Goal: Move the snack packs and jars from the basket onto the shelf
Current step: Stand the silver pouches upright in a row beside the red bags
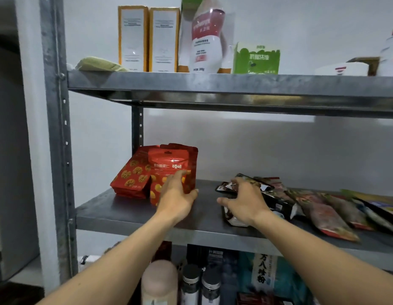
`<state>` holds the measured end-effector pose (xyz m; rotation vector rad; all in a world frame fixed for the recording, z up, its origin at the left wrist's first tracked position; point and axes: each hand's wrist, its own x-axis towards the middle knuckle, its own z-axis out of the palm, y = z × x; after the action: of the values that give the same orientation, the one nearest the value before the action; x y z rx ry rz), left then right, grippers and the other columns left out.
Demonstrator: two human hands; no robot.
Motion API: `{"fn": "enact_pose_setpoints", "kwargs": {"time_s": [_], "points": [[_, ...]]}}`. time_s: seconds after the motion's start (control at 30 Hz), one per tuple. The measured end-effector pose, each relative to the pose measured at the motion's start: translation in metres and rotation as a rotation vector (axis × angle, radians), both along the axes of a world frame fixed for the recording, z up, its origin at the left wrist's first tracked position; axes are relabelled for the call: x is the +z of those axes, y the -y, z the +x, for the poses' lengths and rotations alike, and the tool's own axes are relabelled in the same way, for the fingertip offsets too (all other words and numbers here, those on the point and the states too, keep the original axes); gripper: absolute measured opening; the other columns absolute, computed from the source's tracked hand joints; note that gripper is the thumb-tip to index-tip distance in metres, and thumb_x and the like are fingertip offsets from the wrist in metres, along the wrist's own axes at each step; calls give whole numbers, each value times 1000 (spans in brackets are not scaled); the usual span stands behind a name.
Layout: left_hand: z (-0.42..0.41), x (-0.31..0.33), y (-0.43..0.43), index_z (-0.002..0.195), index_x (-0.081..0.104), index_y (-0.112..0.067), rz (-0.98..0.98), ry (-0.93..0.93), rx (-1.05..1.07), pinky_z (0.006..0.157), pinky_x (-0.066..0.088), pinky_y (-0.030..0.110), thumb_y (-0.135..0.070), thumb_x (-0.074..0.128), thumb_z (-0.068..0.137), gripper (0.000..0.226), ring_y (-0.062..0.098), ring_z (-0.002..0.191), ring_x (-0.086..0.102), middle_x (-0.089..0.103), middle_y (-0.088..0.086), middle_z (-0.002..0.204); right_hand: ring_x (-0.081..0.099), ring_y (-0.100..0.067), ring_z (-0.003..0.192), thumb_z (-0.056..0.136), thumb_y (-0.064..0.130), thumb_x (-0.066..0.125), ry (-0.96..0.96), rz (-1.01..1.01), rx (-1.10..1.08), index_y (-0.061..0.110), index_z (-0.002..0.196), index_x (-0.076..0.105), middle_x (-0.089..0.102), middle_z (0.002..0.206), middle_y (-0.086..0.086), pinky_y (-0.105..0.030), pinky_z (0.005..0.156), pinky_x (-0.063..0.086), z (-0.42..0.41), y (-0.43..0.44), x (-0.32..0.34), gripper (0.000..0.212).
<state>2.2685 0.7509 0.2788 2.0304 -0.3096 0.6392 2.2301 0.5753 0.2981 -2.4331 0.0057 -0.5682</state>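
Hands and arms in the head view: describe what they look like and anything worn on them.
The left hand and right hand are bare: no gloves, and no rings or watch that I can see. The left forearm and right forearm are uncovered down to the frame's bottom edge, with no sleeves, bands or markings showing.
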Motion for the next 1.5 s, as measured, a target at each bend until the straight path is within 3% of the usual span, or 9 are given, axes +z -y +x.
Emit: {"fn": "enact_pose_setpoints", "kwargs": {"time_s": [0.37, 0.53, 0.67, 0.83, 1.0, 1.1, 1.3, 1.4, 1.5], "points": [[39, 10, 98, 122, 58, -13, -85, -226, -118, 90, 46, 26, -21, 73, 84, 41, 19, 107, 59, 63, 5, 115, 58, -24, 115, 82, 32, 77, 31, 72, -20, 9, 131, 53, 63, 124, -8, -24, 89, 41, 33, 71, 28, 60], [93, 5, 117, 116, 58, -11, -184, -387, -143, 83, 50, 34, -23, 70, 85, 35, 30, 106, 62, 65, 13, 110, 57, -25, 117, 83, 33, 75, -11, 132, -73, 8, 132, 55, 62, 127, -10, -29, 99, 42, 78, 98, 39, 58], [134, -1, 131, 94, 58, -11, -178, -495, -174, 59, 46, 26, -19, 66, 90, 12, 20, 74, 60, 62, 6, 85, 54, -27, 122, 85, 36, 73, -179, 5, -116, 7, 134, 52, 56, 134, -10, -31, 100, 42, 115, 118, 38, 61], [169, -7, 149, 103, 62, -8, -73, -577, -206, 78, 54, 35, -29, 67, 86, 28, 31, 93, 67, 67, 12, 96, 51, -28, 121, 81, 37, 77, -386, -153, -164, 6, 137, 44, 50, 138, -12, -31, 94, 46, 144, 139, 38, 72], [189, -9, 152, 109, 61, -10, 147, -442, -18, 83, 50, 33, -38, 62, 86, 36, 31, 107, 59, 64, 13, 114, 61, -28, 107, 75, 31, 82, -502, -171, -95, 1, 129, 51, 58, 121, -12, -43, 89, 56, 161, 147, 33, 69], [191, -13, 155, 122, 58, -11, 217, -514, -123, 96, 48, 36, -41, 57, 90, 44, 30, 113, 56, 60, 9, 126, 62, -29, 105, 75, 22, 83, -531, -81, -79, 2, 126, 49, 55, 103, -7, -45, 85, 58, 167, 152, 30, 64], [185, -12, 172, 123, 59, -3, 214, -575, -286, 83, 49, 28, -13, 53, 98, 28, 24, 108, 60, 62, 9, 126, 65, -25, 96, 70, 17, 87, -525, 22, -41, 2, 136, 46, 55, 131, -7, -29, 59, 55, 170, 166, 29, 79], [189, -13, 177, 122, 59, 2, 165, -616, -324, 85, 45, 27, -3, 48, 98, 27, 22, 110, 57, 60, 13, 130, 66, -25, 93, 67, 15, 89, -493, 76, -42, 2, 128, 52, 59, 122, -6, -33, 67, 57, 165, 174, 27, 72], [189, -14, 179, 122, 60, 2, 35, -589, -302, 83, 41, 27, -19, 60, 94, 34, 21, 101, 57, 63, 15, 124, 59, -25, 100, 68, 19, 88, -438, 19, -61, 2, 129, 52, 59, 126, -12, -33, 73, 55, 162, 176, 28, 73]]}}
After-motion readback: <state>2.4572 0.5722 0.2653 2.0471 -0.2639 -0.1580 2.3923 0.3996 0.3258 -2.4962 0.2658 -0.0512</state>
